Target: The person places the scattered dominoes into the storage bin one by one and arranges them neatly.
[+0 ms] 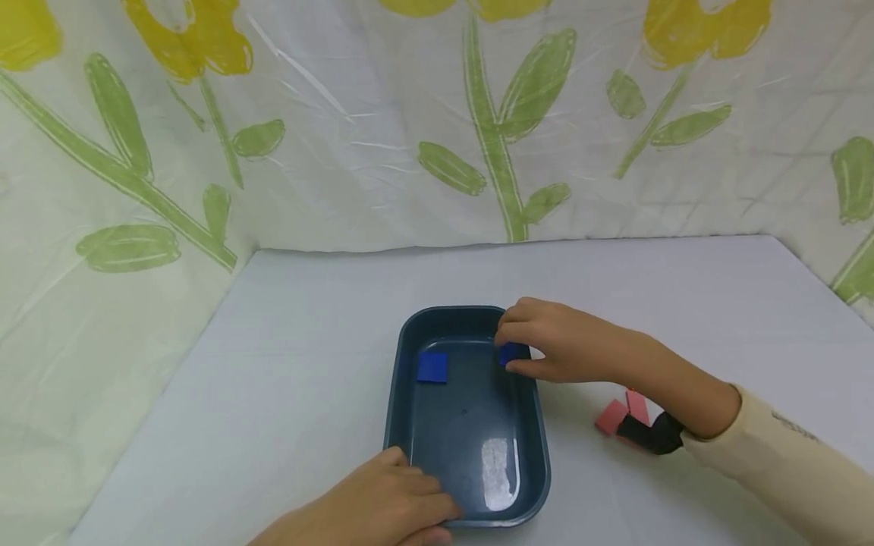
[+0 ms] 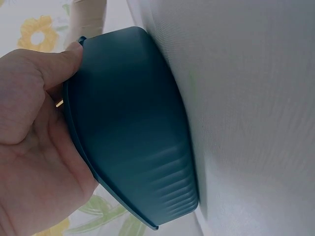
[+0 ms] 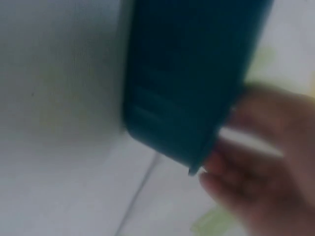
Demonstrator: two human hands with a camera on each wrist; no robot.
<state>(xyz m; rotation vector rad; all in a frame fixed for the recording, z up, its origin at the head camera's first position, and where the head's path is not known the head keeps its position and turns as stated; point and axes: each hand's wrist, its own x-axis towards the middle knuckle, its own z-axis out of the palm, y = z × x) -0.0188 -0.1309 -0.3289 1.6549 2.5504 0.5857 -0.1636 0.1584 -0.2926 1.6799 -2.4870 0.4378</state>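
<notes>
A dark teal rectangular tray lies on the white table. Its near left rim is gripped by my left hand, and the left wrist view shows the thumb against the tray's outer wall. Inside, toward the far left, lies a flat blue square piece. Over the far right corner, my right hand has thumb and fingers around a second blue piece, partly covered by the fingers. The right wrist view is blurred; that hand appears by the tray's rim, its piece hidden.
Pinkish-red pieces lie on the table right of the tray, below the right forearm. A black object under that wrist partly overlaps them. Behind the table hangs a flower-patterned sheet.
</notes>
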